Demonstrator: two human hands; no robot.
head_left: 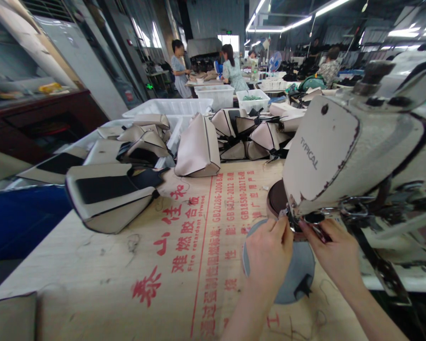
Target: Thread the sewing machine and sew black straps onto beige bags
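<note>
Both hands are up at the needle end of the sewing machine, near right of the table. My left hand has fingers curled together, tips pinched right under the machine head — I can't tell what's between them, too small and partly hidden, maybe thread. My right hand comes in from the right, thumb and forefinger closed to a point on the same spot; again I can't make out what they grip.

The round grey piece lies flat on the table directly under and between both wrists, its far edge tucked beneath the machine head. No clear long axis — it's a disc. It sits nearer than the fingertips, just below them. The left hand covers its left rim; the right hand is just beside its right rim. Left hand reads marginally closer to it.

The key relation: fingertips of both hands meet at the needle area, just above the far edge of the disc.

Further left and far: a heap of beige bags and a folded bag with dark lining, white bins behind. Other people stand far back.
</note>
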